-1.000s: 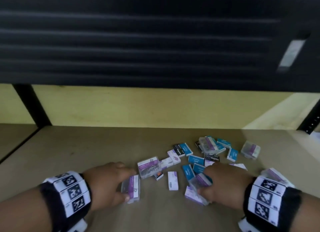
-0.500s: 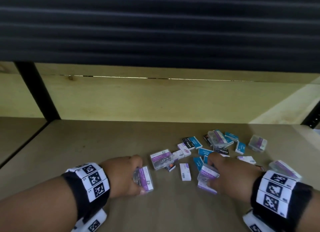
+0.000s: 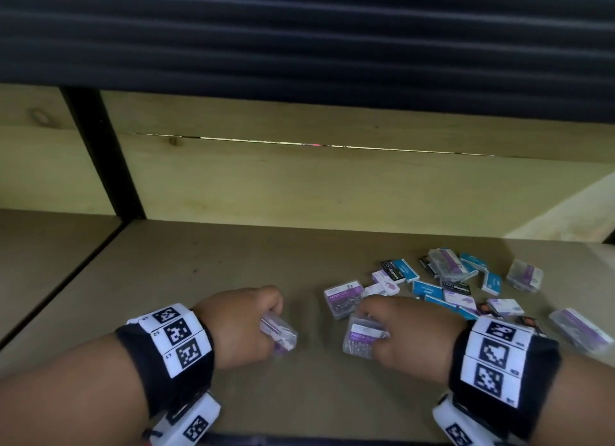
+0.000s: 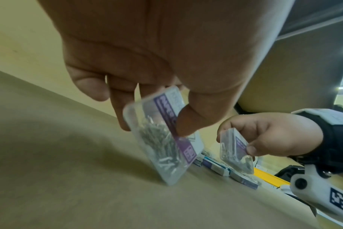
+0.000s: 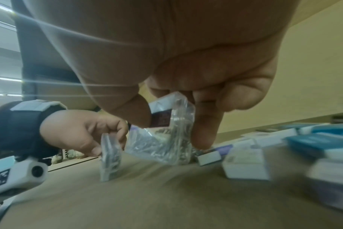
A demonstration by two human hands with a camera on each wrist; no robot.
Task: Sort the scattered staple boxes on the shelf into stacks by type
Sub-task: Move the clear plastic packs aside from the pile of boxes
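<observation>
My left hand [image 3: 248, 325] pinches a clear paper-clip box [image 3: 279, 334] with a purple label between thumb and fingers. That box [image 4: 162, 139] stands tilted, its lower edge on the shelf board [image 3: 199, 279]. My right hand [image 3: 402, 332] grips another clear purple-labelled box [image 3: 362, 337] just above the board; this box [image 5: 166, 139] may be two held together, I cannot tell. The two hands are a short gap apart. To the right lie scattered blue staple boxes [image 3: 427, 289], white-and-purple boxes [image 3: 504, 307] and a flat clear box [image 3: 342, 297].
More clear boxes lie at the far right [image 3: 525, 275] and the near right [image 3: 580, 330]. A wooden back panel [image 3: 299, 186] closes the shelf behind. A black upright post [image 3: 103, 152] stands at the left, with bare board on that side.
My left hand has tipped its clear box up off the board onto an edge. My right hand has carried its clear box leftward out of the pile, toward the left hand.
</observation>
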